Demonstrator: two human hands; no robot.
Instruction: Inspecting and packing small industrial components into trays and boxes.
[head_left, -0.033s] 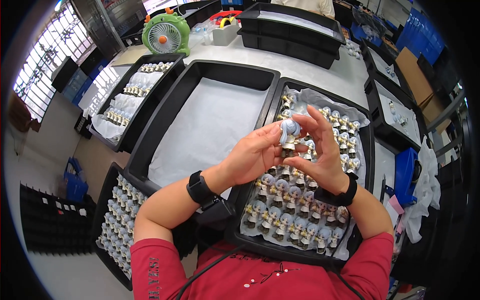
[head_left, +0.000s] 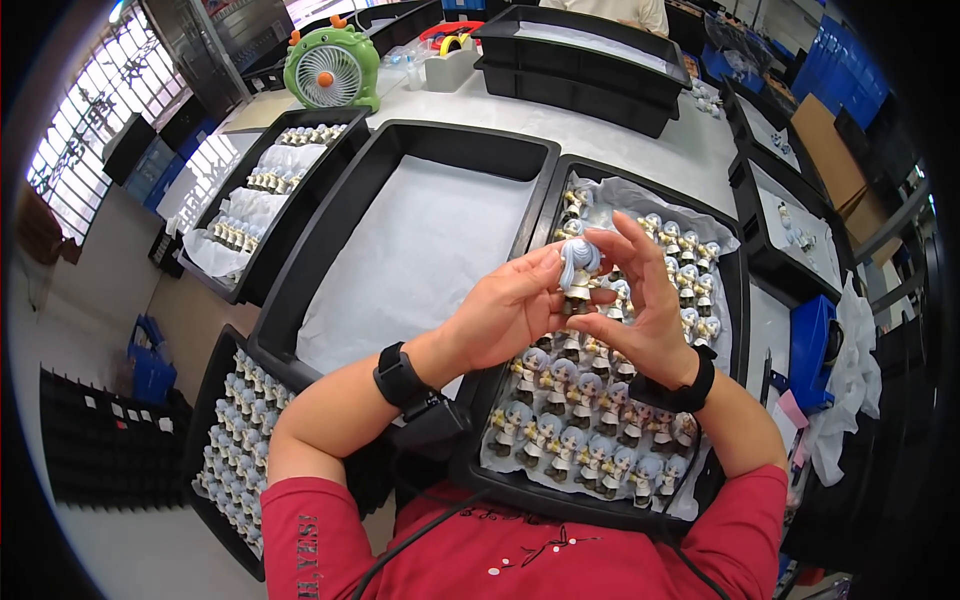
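A small figurine [head_left: 578, 272] with pale blue hair, a white outfit and dark legs is held upright, its back towards me. My left hand [head_left: 510, 310] pinches it from the left between thumb and fingers. My right hand [head_left: 645, 320] curves round its right side, thumb by the feet and a finger by the head; exact contact there is partly hidden. Beneath both hands lies a black tray [head_left: 742, 300] lined with thin white sheet, where rows of similar figurines [head_left: 568, 450] stand. Black bands circle both wrists.
A sheet-lined black tray [head_left: 545, 160] stands left of the figurine tray. More trays of figurines flank it, one at the far left [head_left: 345, 130] and one lower left [head_left: 190, 470]. Behind are a green fan [head_left: 345, 90], a tape dispenser [head_left: 450, 72] and stacked black trays [head_left: 570, 85].
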